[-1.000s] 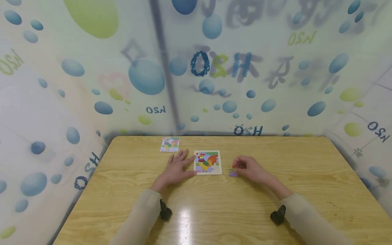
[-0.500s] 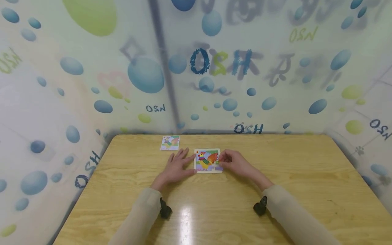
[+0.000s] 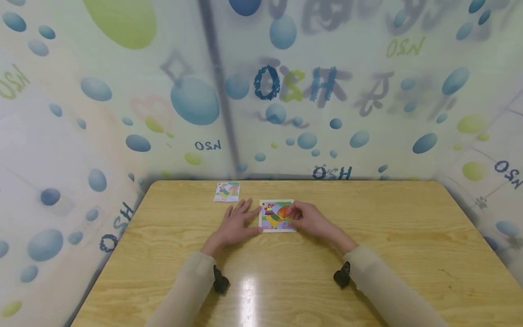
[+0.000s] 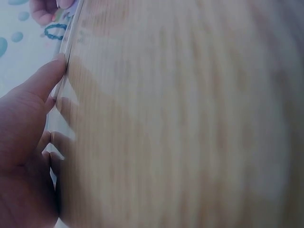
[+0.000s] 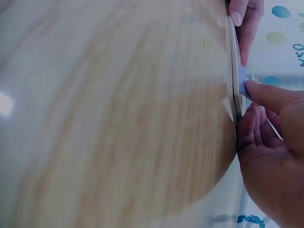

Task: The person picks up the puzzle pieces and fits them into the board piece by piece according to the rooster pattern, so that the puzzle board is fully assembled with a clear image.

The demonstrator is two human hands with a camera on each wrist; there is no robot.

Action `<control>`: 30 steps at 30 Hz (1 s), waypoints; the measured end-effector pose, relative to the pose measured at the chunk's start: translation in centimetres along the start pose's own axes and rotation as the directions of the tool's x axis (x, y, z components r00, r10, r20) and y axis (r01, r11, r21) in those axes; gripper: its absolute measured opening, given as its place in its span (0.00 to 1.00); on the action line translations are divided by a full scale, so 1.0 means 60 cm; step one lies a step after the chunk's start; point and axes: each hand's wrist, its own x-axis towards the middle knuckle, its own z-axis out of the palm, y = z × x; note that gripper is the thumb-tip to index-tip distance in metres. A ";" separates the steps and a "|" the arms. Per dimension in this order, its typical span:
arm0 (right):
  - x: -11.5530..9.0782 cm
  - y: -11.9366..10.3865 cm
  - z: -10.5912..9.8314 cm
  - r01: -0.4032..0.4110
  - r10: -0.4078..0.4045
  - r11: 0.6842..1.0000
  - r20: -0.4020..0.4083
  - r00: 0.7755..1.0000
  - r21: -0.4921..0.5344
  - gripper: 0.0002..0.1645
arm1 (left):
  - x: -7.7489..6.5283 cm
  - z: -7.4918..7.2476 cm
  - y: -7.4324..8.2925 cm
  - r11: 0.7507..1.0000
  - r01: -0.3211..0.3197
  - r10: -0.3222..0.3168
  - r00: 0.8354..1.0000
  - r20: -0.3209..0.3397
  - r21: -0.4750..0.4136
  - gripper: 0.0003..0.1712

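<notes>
A square rooster jigsaw puzzle [image 3: 271, 222] in a pale frame lies flat on the table. My left hand [image 3: 237, 225] rests on the table with fingers spread, thumb and index fingertip at the frame's left edge. Over the puzzle's right side, my right hand [image 3: 310, 218] pinches a puzzle piece between thumb and fingers. That puzzle piece [image 5: 243, 81] shows purple in the right wrist view, tilted close over the frame. The curled fingers hide the puzzle's right edge from the head view.
A paper card [image 3: 227, 191] with the same rooster picture, in paler colours, lies behind my left hand near the back edge. The wooden table [image 3: 388, 218] runs up to a wall [image 3: 367, 91] printed with blue and green drops.
My right hand has brought the puzzle piece from the table on the right leftward, over the puzzle's right side. The left hand stays at the frame's left edge.
</notes>
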 end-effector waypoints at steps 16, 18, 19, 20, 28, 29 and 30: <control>0.003 0.009 -0.004 0.016 -0.008 0.992 0.064 0.998 -0.127 0.10 | 0.003 0.003 0.000 1.000 -0.008 0.008 1.000 0.009 0.000 0.41; 0.003 0.011 -0.004 0.030 -0.023 0.991 0.056 0.998 -0.133 0.10 | 0.004 0.005 -0.001 1.000 -0.012 0.012 1.000 0.009 -0.001 0.41; 0.003 0.012 -0.004 0.042 -0.035 0.989 0.051 0.998 -0.143 0.11 | 0.004 0.005 -0.003 1.000 -0.014 0.014 1.000 0.007 -0.002 0.41; 0.004 0.013 -0.004 0.053 -0.047 0.987 0.046 0.998 -0.151 0.11 | 0.005 0.006 -0.004 1.000 -0.015 0.015 1.000 0.005 -0.001 0.41; 0.000 0.009 -0.005 0.103 -0.093 0.968 0.055 0.994 -0.227 0.13 | 0.001 0.003 -0.007 0.999 -0.037 0.037 0.999 -0.021 -0.001 0.41; -0.001 0.010 -0.005 0.111 -0.099 0.964 0.061 0.993 -0.241 0.14 | 0.001 0.004 -0.008 0.999 -0.042 0.042 0.999 -0.023 -0.001 0.42; -0.002 0.010 -0.006 0.128 -0.114 0.956 0.068 0.991 -0.263 0.14 | 0.002 0.005 -0.009 0.999 -0.045 0.045 0.999 -0.024 0.002 0.42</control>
